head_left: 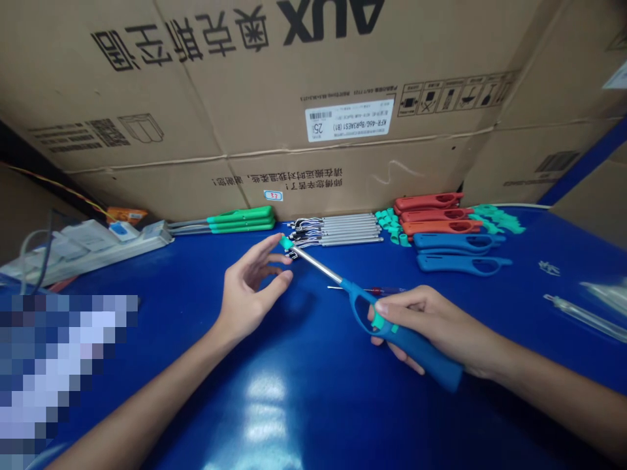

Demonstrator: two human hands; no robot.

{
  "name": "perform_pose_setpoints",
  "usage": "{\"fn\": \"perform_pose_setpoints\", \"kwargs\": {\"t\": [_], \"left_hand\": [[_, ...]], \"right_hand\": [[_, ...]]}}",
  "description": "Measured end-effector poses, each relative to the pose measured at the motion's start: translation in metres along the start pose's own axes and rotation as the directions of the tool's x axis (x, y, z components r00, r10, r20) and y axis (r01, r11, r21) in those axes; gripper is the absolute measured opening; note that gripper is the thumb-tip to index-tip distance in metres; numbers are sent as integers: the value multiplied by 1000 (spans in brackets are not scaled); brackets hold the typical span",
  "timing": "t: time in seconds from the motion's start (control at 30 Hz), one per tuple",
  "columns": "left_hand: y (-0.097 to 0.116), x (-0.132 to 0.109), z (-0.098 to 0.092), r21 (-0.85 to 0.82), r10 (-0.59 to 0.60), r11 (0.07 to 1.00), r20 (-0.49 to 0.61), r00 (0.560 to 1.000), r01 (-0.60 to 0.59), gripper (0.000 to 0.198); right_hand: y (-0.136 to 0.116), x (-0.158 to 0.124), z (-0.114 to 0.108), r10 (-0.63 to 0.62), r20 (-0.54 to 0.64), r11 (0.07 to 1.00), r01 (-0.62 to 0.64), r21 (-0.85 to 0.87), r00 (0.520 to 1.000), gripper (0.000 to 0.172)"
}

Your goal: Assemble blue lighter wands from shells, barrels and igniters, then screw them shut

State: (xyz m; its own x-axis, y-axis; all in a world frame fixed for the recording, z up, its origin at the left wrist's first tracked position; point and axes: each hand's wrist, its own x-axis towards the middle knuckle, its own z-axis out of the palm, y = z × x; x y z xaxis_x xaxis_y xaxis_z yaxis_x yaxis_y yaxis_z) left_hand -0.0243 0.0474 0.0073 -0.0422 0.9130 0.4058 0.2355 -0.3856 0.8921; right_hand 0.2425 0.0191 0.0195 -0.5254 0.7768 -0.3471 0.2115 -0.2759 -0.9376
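lighter [349, 287] hangs over the blue table [313, 405], your right hand [431, 320] closed round its handle, left hand [247, 287] open at the green cap [285, 243]. probably light and stiff; grip the handle, not the thin tube.
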Motion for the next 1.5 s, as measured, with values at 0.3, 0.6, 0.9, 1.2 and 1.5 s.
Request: {"fn": "perform_pose_setpoints", "kwargs": {"t": [0.3,0.6,0.9,1.2,1.5], "left_hand": [[2,10,0,-281,-189,948,-132,973,146,33],[5,9,1,-405,-298,875,-19,954,265,29],[-4,4,3,-455,-324,828,88,942,328,24],[5,-18,21,-379,-280,817,398,874,434,27],[9,-14,16,-406,-277,778,464,842,480,31]], "right_hand": [[-3,-6,-1,-187,-71,919,149,-364,980,42],[11,-3,-1,-631,-53,526,376,-763,774,23],[13,-4,4,-556,-74,596,335,-729,828,25],[-1,-5,13,-93,18,980,94,-177,996,36],[1,-4,8,-88,18,977,90,-192,996,34]]}}
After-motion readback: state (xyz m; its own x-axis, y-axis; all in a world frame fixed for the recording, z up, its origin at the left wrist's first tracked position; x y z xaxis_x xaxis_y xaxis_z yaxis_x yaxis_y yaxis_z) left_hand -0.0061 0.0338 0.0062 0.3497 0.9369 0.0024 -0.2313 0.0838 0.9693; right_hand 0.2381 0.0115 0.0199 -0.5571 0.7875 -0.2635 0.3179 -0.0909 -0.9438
